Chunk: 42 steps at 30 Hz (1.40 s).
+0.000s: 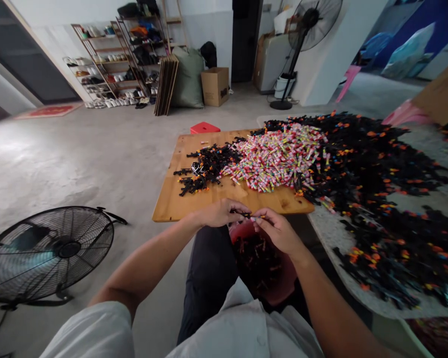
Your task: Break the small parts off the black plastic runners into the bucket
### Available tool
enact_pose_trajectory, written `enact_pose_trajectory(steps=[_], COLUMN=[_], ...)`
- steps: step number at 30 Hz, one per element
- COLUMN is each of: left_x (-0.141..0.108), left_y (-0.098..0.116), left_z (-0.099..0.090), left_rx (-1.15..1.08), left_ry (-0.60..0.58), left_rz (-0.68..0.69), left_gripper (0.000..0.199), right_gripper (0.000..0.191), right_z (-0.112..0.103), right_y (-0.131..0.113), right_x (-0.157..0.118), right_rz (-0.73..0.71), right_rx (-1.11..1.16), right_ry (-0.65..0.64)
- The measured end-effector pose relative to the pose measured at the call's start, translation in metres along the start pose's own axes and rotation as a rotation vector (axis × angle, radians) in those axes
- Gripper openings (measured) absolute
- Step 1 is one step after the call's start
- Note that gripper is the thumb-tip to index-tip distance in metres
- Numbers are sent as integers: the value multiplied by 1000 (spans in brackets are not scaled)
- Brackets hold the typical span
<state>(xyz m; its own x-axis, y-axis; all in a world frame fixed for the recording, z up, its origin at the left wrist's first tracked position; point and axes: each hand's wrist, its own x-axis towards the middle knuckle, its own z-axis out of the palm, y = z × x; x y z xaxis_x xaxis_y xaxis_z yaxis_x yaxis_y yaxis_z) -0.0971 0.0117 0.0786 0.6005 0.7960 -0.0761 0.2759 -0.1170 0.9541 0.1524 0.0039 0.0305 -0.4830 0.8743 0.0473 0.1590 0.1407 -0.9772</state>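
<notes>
My left hand [224, 213] and my right hand [277, 229] meet at the near edge of the wooden table [171, 204]. Between them is a small black toy gun [247, 215], gripped by the fingers of both hands. Something small and pinkish shows at my right fingertips, too small to make out well. Beyond my hands lie a heap of pink and white small tubes [280, 156] and, left of it, a smaller pile of black toy guns [212, 161]. Just below my hands is a red tub [285, 278] with dark pieces inside.
A grey table [330, 233] at the right bears a large spread of black toys with orange tips [381, 159]. A floor fan [69, 248] stands at the left. Behind the wooden table are a red stool [205, 128], a cardboard box [214, 87] and a standing fan [296, 49].
</notes>
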Motion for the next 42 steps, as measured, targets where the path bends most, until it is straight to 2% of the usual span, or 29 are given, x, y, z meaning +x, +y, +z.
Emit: enact_pose_trajectory(steps=[5,10,19,24,27,31,33,38,42], left_x=[-1,-1,-7,-7,-7,-10,-11,-12,-12], left_y=[2,3,2,2,7,13,14,6,-2], left_z=[8,24,28,27,26,25,26,26,30], left_rx=[-63,-88,209,386,327,118,95,251,336], left_ry=[30,96,153,166,115,22,-2,28,85], left_rz=[-114,-179,-113,38,38,-101,-116,-6,84], left_gripper=[35,43,40,35,35,40,39,31,31], right_gripper=[30,31,26,25,26,21,21,21,19], right_z=[6,8,3,4,4,5,6,14,24], right_y=[-5,-8,-11,-8,-11,-19,-20,-17,-20], right_x=[-1,-1,-5,-10,-13,-18,-20,-22,-19], right_rz=[40,60,-5,-48,-75,-181,-210,-140,-154], right_rx=[18,73,-99,-163,-176,-287,-320,-292,-278], right_ry=[9,-36,-66,-9,-1,-28,-21,7,68])
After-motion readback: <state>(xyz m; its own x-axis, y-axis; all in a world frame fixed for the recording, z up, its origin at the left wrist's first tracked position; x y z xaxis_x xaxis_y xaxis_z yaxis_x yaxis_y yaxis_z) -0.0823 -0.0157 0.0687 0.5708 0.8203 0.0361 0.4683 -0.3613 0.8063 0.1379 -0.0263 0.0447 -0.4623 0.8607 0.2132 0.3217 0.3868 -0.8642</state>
